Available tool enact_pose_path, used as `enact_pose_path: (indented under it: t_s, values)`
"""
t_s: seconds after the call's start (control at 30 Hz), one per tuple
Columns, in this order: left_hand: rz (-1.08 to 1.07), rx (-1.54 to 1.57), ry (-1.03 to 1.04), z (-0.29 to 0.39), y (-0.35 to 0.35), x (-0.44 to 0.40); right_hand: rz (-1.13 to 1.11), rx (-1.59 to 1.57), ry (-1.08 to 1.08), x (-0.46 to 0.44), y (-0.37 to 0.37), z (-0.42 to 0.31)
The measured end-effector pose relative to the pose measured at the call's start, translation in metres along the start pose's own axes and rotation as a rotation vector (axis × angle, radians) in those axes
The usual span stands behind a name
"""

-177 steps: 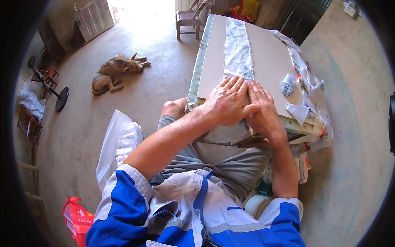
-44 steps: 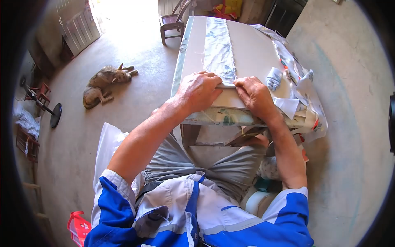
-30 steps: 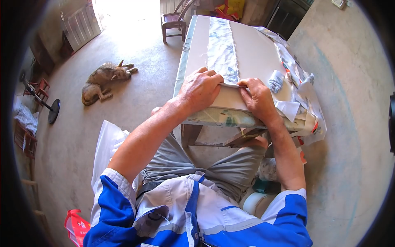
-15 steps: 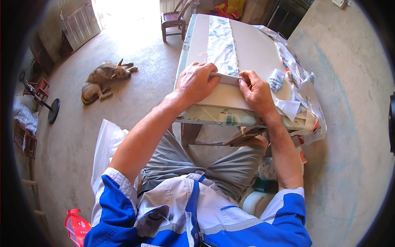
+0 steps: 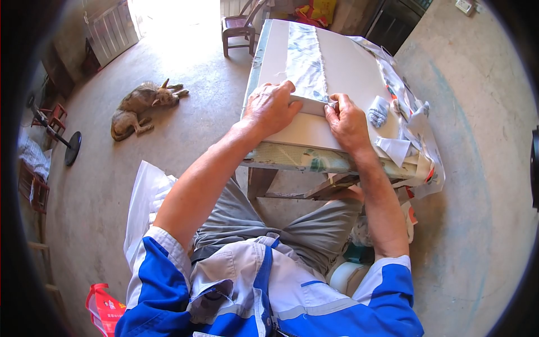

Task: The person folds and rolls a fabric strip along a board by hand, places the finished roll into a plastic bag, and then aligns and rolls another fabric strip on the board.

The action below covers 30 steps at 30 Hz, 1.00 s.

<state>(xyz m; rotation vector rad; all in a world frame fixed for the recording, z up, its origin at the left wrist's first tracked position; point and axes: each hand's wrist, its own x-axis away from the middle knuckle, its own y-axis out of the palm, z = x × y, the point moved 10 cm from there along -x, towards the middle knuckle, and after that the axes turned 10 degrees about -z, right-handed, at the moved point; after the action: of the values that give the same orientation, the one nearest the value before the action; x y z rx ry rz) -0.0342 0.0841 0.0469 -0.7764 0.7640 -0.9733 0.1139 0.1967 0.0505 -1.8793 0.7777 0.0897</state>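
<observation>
A long white fabric strip (image 5: pixel 306 62) with a faint bluish pattern and frayed edges lies along the white tabletop sheet (image 5: pixel 351 73). Across its near end is a narrow grey flat strip (image 5: pixel 311 106); whether this is folded cloth or a stiff piece I cannot tell. My left hand (image 5: pixel 270 108) grips the left end of this grey strip, fingers bent over the far side. At the right end, my right hand (image 5: pixel 348 122) pinches it between thumb and fingers. A small grey-and-white bundle (image 5: pixel 378 111) sits to the right of my right hand.
Loose fabric scraps (image 5: pixel 412 121) hang over the table's right side. The padded table edge (image 5: pixel 297 157) is close to my knees. A dog (image 5: pixel 143 106) lies on the floor to the left, near a fan (image 5: pixel 72 147). A wooden chair (image 5: pixel 238 28) stands beyond the table.
The grey strip is tilted up a little more, showing a wider face. My left fingers have shifted slightly over it, and my right hand keeps its pinch at the other end.
</observation>
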Motion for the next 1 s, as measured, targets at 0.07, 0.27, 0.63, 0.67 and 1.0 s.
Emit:
enact_pose_path:
  t_s: [0.07, 0.27, 0.63, 0.67, 1.0]
  values:
    - [0.018, -0.025, 0.006, -0.006, 0.005, -0.005, 0.032, 0.103, -0.031, -0.001, 0.002, -0.002]
    - [0.160, -0.069, 0.023, -0.003, -0.002, -0.002, 0.088, 0.234, -0.054, 0.003, 0.001, -0.020]
    - [0.047, -0.067, 0.068, 0.006, 0.001, -0.001, -0.149, 0.267, -0.266, 0.017, 0.013, -0.037]
    - [0.035, -0.085, 0.063, 0.007, 0.001, 0.001, -0.154, 0.268, -0.255, 0.017, 0.014, -0.036]
    - [0.028, -0.131, 0.332, 0.035, 0.018, 0.012, -0.116, 0.200, -0.315, 0.012, 0.009, -0.041]
